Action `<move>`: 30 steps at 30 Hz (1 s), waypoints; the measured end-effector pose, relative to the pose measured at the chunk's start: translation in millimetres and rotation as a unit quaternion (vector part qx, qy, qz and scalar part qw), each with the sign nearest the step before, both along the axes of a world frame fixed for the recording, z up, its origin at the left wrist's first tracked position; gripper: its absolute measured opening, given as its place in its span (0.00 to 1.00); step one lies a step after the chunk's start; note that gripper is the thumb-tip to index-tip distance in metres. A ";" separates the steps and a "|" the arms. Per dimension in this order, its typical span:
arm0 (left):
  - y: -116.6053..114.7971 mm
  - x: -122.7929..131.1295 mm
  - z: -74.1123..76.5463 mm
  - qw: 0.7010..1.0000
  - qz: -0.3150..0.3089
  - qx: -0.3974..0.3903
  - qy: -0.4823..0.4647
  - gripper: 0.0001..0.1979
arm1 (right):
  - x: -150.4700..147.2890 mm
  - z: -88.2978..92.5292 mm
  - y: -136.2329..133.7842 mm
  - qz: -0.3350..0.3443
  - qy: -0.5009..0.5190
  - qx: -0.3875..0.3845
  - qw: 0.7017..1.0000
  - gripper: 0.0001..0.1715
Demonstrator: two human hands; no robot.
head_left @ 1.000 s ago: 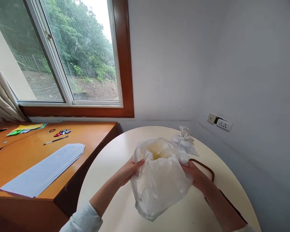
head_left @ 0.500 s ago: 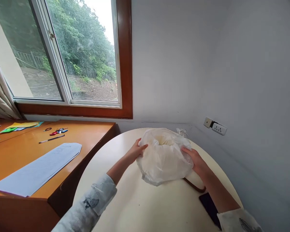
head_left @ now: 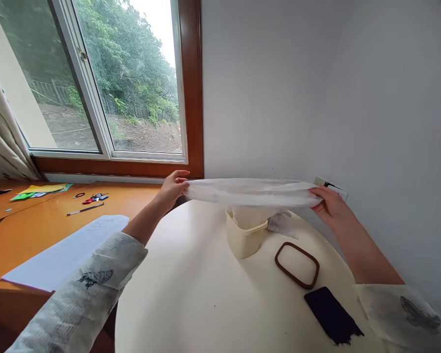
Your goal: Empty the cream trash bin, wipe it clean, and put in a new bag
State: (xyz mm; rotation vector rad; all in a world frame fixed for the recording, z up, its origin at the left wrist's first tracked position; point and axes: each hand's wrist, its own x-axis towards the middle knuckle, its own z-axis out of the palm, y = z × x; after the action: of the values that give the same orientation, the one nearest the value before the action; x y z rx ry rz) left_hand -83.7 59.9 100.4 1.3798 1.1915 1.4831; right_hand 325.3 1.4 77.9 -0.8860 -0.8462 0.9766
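A thin white plastic bag [head_left: 250, 192] is stretched wide in the air between my two hands. My left hand [head_left: 173, 190] pinches its left end, near the window's lower corner. At the other end, my right hand [head_left: 330, 202] grips the bag in front of the wall socket. Below the bag stands a cream-coloured bin [head_left: 245, 240] on the round table [head_left: 191, 294]. The bag hides part of the bin's top. To the right of the bin lie a brown rounded frame [head_left: 297, 264] and a dark blue piece of cloth [head_left: 330, 314].
Some crumpled clear plastic [head_left: 283, 223] lies behind the bin. On the orange desk [head_left: 139, 196] at left are paper sheets [head_left: 68, 252], a pen [head_left: 85, 210], keys [head_left: 97, 197] and coloured papers [head_left: 40, 190]. The wall socket [head_left: 340, 191] is at right.
Both hands have lifted and spread apart, drawing the bag up off the bin and pulling it taut. The bin, the brown frame and more of the dark cloth now show.
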 end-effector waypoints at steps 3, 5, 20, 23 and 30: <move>0.9 -9.4 13.8 0.997 0.047 0.058 -0.016 0.22 | -0.9 15.2 -3.1 -0.070 -0.017 0.029 0.997 0.14; -1.3 -12.4 21.0 0.989 0.092 0.119 -0.009 0.22 | -7.2 23.3 -6.9 -0.110 -0.032 0.063 0.991 0.13; -76.1 37.7 35.5 0.990 -0.014 0.136 0.042 0.13 | -114.0 39.9 -56.5 0.068 -0.205 0.111 0.970 0.16; -114.2 68.9 20.6 0.984 -0.097 0.119 0.088 0.12 | -146.0 19.3 -76.0 0.173 -0.292 0.102 0.935 0.26; -171.5 103.5 -7.0 0.920 -0.338 0.082 0.182 0.18 | -166.5 -41.4 -86.7 0.129 -0.317 0.173 0.924 0.30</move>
State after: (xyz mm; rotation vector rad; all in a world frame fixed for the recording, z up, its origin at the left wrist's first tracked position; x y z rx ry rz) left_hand 19.8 -111.6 93.5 1.9886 0.6751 0.8639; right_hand 158.9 -85.3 36.5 -0.7957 -1.6698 0.7243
